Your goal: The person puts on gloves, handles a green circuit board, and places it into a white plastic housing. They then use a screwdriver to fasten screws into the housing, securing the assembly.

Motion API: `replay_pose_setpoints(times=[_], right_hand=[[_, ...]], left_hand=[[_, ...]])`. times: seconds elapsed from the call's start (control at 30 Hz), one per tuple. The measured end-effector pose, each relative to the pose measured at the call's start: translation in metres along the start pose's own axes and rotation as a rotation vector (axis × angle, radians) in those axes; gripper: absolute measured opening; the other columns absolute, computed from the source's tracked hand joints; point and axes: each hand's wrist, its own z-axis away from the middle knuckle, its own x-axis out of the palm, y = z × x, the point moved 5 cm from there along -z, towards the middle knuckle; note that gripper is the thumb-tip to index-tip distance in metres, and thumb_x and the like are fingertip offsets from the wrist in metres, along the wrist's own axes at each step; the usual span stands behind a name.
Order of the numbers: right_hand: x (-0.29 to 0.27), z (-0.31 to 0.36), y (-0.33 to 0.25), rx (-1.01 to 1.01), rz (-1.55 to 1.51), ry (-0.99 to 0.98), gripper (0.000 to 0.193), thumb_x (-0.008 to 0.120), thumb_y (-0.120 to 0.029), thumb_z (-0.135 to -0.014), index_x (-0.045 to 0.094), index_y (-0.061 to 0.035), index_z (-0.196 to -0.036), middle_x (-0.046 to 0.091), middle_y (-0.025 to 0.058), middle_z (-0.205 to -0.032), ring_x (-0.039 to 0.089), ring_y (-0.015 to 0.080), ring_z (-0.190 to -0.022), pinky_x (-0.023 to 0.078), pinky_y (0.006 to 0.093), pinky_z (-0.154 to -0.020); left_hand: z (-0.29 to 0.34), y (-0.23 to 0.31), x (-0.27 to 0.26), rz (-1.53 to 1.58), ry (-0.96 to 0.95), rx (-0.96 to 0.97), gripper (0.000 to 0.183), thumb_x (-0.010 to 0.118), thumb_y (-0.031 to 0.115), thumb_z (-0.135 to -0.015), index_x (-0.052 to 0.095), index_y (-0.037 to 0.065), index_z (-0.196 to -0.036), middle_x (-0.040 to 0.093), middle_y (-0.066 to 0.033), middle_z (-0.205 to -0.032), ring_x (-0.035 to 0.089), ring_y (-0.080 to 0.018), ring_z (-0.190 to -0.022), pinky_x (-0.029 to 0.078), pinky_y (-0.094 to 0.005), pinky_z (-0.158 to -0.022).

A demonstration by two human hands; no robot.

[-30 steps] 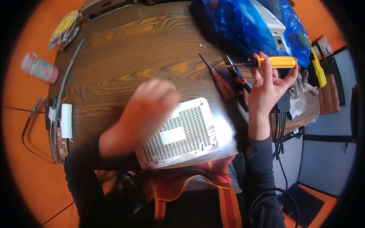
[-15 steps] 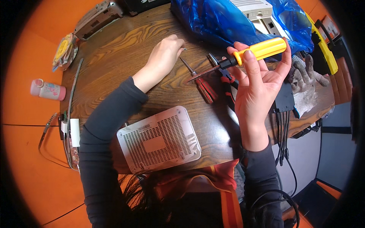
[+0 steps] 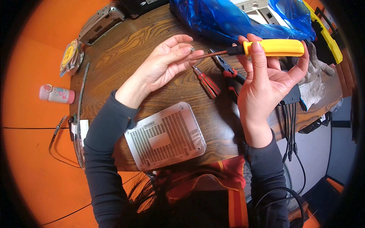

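Observation:
My right hand [image 3: 266, 72] grips a screwdriver [image 3: 275, 48] by its yellow handle, held level above the table. The shaft points left, and its tip reaches the fingers of my left hand [image 3: 161, 62]; whether they touch I cannot tell. Between my left thumb and forefinger is a tiny silver piece that looks like a screw [image 3: 192, 49]. Below the hands lies a white vented device case [image 3: 165, 136], its slotted face up, near the table's front edge. On the table between my hands lie a red-handled screwdriver [image 3: 208, 84] and red-and-black pliers [image 3: 228, 70].
At the back right a blue plastic bag [image 3: 213, 22] holds white devices. Grey work gloves [image 3: 313, 83] and a black box with cables [image 3: 291, 95] are to the right. A grey device [image 3: 102, 23] stands back left. A pink bottle [image 3: 57, 94] is off the left edge.
My left hand has lifted off the tabletop and turned, bringing the small screw up beside the screwdriver tip. My right hand has shifted slightly right, levelling the yellow screwdriver.

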Motion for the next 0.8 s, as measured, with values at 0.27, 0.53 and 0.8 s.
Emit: replay_pose_setpoints(times=[0.27, 0.53, 0.8], right_hand=[[-0.001, -0.001, 0.0, -0.023, -0.023, 0.007, 0.068, 0.059, 0.002, -0.087, 0.017, -0.0226, -0.135, 0.061, 0.0217, -0.107, 0.065, 0.0272, -0.094, 0.056, 0.0329, -0.072], [0.0, -0.001, -0.002, -0.065, 0.008, 0.023, 0.067, 0.058, 0.002, -0.088, 0.018, -0.0224, -0.136, 0.06, 0.0222, -0.108, 0.065, 0.0277, -0.095, 0.057, 0.0328, -0.073], [0.007, 0.004, -0.01, -0.176, 0.086, -0.083, 0.075, 0.058, 0.006, -0.086, 0.014, -0.0271, -0.137, 0.06, 0.0223, -0.108, 0.064, 0.03, -0.096, 0.056, 0.04, -0.08]], left_hand=[[0.007, -0.005, 0.003, 0.069, -0.034, 0.013, 0.025, 0.06, 0.006, -0.088, 0.049, 0.005, -0.111, 0.061, -0.0066, -0.1, 0.061, -0.0211, -0.102, 0.054, -0.0303, -0.086], [0.012, -0.01, 0.006, 0.098, -0.046, -0.01, 0.029, 0.055, 0.004, -0.091, 0.045, 0.004, -0.119, 0.061, -0.0091, -0.102, 0.06, -0.0205, -0.104, 0.054, -0.0286, -0.085], [0.018, -0.016, 0.008, 0.218, -0.011, 0.01, 0.026, 0.054, 0.004, -0.092, 0.047, 0.003, -0.117, 0.057, -0.0111, -0.109, 0.058, -0.0199, -0.106, 0.052, -0.0292, -0.088]])
